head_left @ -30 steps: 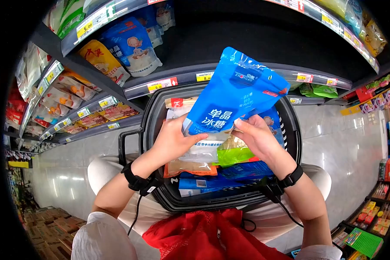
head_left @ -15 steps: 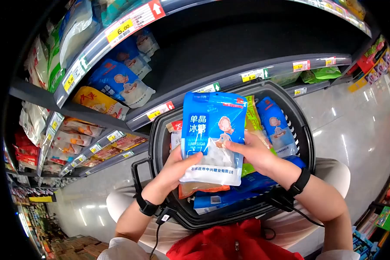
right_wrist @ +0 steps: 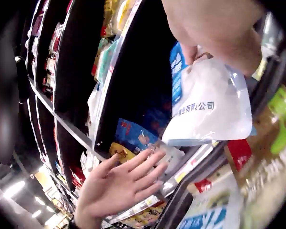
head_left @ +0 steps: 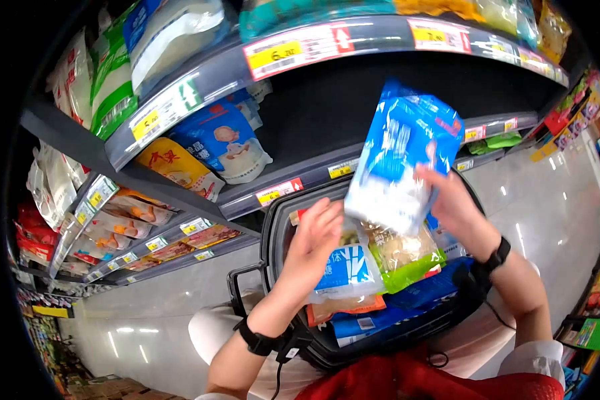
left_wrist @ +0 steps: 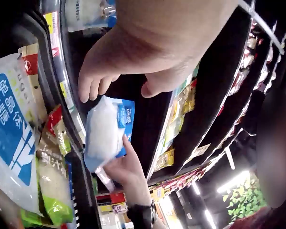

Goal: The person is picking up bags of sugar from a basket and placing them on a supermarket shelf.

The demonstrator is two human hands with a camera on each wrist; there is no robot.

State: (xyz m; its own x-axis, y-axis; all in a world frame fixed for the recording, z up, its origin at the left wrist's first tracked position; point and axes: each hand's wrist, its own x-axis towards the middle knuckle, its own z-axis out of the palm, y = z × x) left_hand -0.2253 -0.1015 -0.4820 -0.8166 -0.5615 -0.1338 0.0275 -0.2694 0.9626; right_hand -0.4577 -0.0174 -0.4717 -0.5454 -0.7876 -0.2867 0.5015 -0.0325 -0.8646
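Observation:
My right hand [head_left: 457, 207] holds a blue and white bag of lump sugar [head_left: 407, 143] by its side, thumb on its front. The bag is tilted and blurred above the shopping basket, in front of the shelf. In the right wrist view, its white lower part [right_wrist: 207, 107] hangs below that hand. My left hand [head_left: 313, 243] is apart from the bag, fingers extended, over the left side of the black basket [head_left: 323, 352]. In the basket lie a white bag with a blue label [head_left: 347, 270], a green-edged bag [head_left: 410, 257] and blue bags [head_left: 413, 308].
A dark shelf [head_left: 333, 113] with price tags stands ahead. On its left part sit a blue lump sugar bag [head_left: 227, 143] and a yellow bag [head_left: 180, 170]. More packed shelves run down the left, above a shiny floor [head_left: 180, 313]. The basket rests between the person's knees.
Both hands held the bag before, turning it front-up and upright. Now the left hand has let go, and the right hand has carried the bag up and right toward the shelf.

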